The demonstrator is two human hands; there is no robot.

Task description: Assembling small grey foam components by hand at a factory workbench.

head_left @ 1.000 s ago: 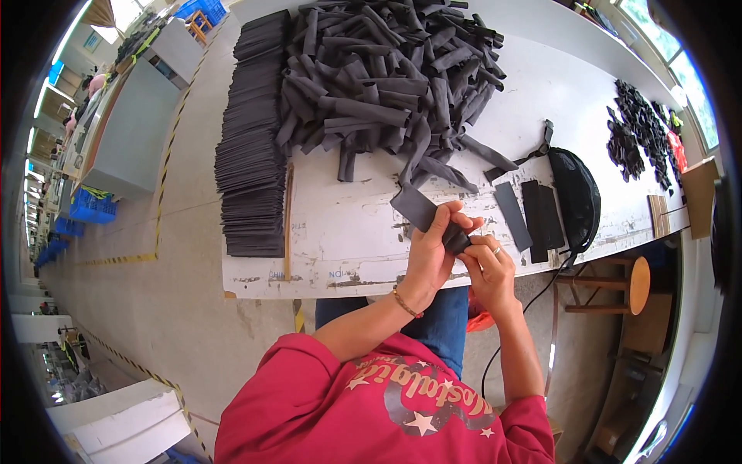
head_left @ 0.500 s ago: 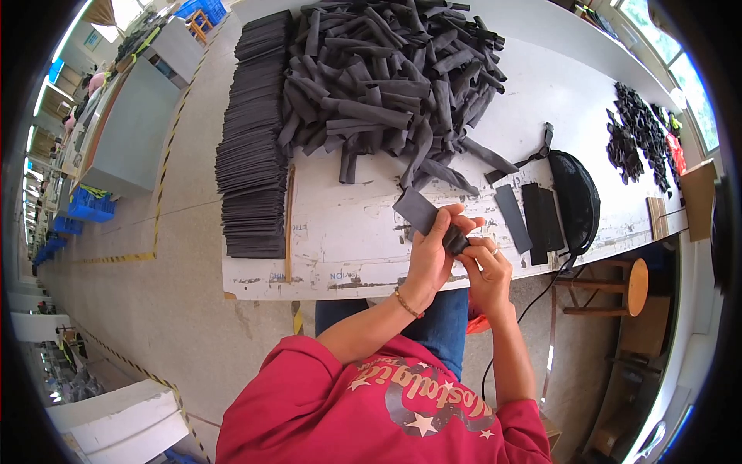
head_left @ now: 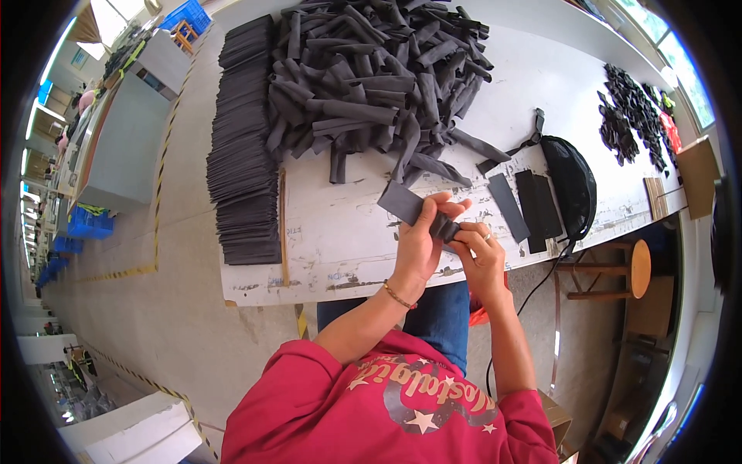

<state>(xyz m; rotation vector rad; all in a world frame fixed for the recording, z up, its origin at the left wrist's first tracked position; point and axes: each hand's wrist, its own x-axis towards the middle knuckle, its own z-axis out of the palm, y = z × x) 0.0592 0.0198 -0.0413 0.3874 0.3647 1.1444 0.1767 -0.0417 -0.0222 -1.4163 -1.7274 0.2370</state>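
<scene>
A dark grey fabric strip (head_left: 399,203), perhaps a flattened tube, is held over the table's front edge. My left hand (head_left: 421,243) is closed around its middle, and its flat end sticks out to the upper left. At the strip's other end, my right hand (head_left: 481,251) pinches a bunched black part (head_left: 444,228) between thumb and fingers. How this part is folded is hard to make out. Behind my hands rises a large heap of similar dark fabric tubes (head_left: 363,112). Left of the heap is a long, neat stack of flat dark pieces (head_left: 243,155).
Right of my hands lie a grey strip (head_left: 508,207), black flat pieces (head_left: 539,210) and a black zippered pouch (head_left: 570,185) with a strap. A thin wooden stick (head_left: 284,228) borders the stack. Small black pieces (head_left: 618,127) lie far right. A wooden stool (head_left: 638,269) stands beside the table.
The view has shifted slightly, so the table's things sit further left. Both hands keep hold of the strip; my right fingers have moved a little at the bunched end.
</scene>
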